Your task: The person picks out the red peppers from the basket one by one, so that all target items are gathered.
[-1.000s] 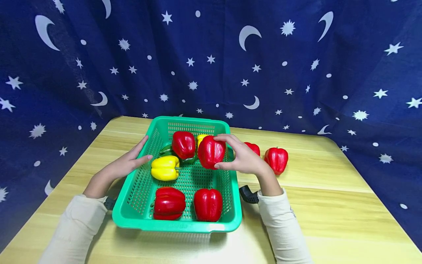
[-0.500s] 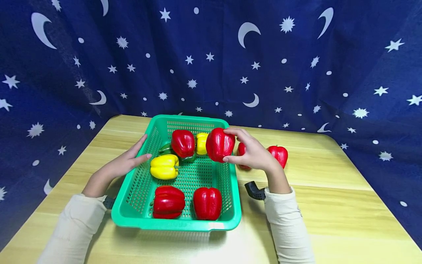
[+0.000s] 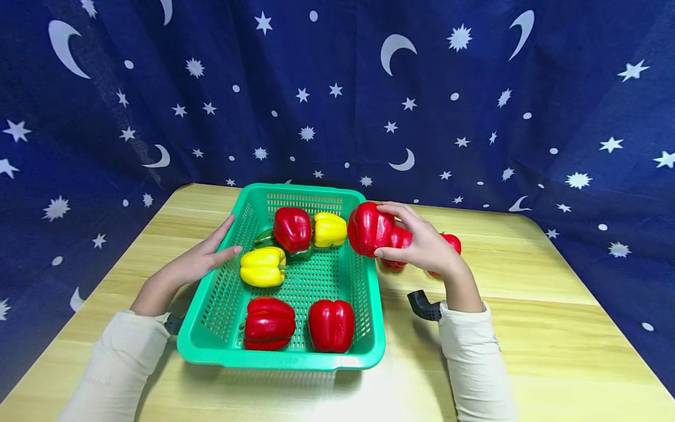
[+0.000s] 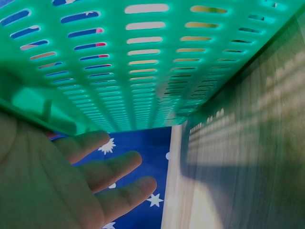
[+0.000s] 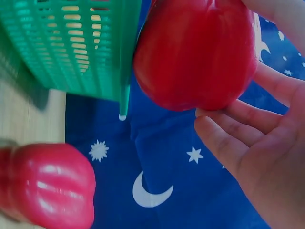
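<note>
The right hand (image 3: 419, 237) grips a large red bell pepper (image 3: 365, 228) from its right side, fingers on the far side and thumb on the near one, spread about as wide as the pepper. The pepper is held up by the far right part of the green plastic basket (image 3: 279, 358), overlapping the right rim in the head view; whether they touch I cannot tell. The left hand (image 3: 203, 258) lies along the left rim with fingers extended and holds no pepper; light pressure there should keep the basket from sliding. The smooth skin looks slippery, so an even squeeze from both sides would serve best, with the pepper carried above the rim and lowered rather than dropped. The tightest spot is just right of the rim, where a second red pepper (image 3: 402, 237) sits on the counter (image 3: 527, 340) partly behind the held one, with a third red pepper (image 3: 453, 241) beyond, partly hidden by the hand. Inside, a yellow bell pepper (image 3: 330, 230) is near the far right corner, while bare floor shows in the basket's middle. The counter's widest bare stretch is near right, its right edge well apart from the hand.
</note>
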`<control>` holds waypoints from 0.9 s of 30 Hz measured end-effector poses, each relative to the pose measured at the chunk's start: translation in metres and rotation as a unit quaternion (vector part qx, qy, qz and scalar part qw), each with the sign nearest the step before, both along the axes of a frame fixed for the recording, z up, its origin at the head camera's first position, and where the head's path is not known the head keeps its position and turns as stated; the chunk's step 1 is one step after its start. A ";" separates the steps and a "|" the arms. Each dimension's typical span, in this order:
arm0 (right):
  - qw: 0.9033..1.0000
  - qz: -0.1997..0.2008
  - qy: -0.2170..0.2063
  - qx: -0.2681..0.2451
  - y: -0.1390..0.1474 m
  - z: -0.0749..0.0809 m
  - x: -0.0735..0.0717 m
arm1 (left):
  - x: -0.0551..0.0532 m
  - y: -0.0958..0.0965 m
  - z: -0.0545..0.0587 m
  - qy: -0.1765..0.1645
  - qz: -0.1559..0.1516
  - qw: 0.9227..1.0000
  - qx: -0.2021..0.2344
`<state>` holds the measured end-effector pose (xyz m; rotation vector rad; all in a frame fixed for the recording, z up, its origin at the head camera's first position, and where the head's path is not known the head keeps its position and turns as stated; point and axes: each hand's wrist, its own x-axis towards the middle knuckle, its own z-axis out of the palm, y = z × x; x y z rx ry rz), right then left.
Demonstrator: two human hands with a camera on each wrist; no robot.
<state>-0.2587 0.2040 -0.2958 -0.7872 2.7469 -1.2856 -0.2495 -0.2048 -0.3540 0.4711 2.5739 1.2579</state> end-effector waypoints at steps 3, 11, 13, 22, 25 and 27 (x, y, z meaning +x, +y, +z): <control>1.000 0.000 0.018 0.013 0.007 -0.001 0.000 | 0.000 0.000 0.000 0.000 0.000 1.000 0.000; 0.996 -0.014 0.055 0.063 0.032 -0.004 0.002 | 0.000 0.001 0.000 -0.002 0.002 1.000 -0.005; 0.995 -0.022 0.063 0.075 0.040 -0.005 0.002 | 0.000 0.001 0.000 -0.003 0.003 1.000 -0.005; 0.994 -0.044 0.072 0.070 0.069 -0.003 0.006 | 0.000 0.000 0.000 -0.005 0.005 1.000 -0.007; 0.994 -0.049 0.073 0.063 0.078 -0.002 0.008 | -0.001 0.000 0.000 -0.004 0.004 1.000 -0.008; 0.994 -0.051 0.078 0.061 0.083 -0.003 0.008 | -0.001 -0.001 0.000 -0.004 0.004 1.000 -0.010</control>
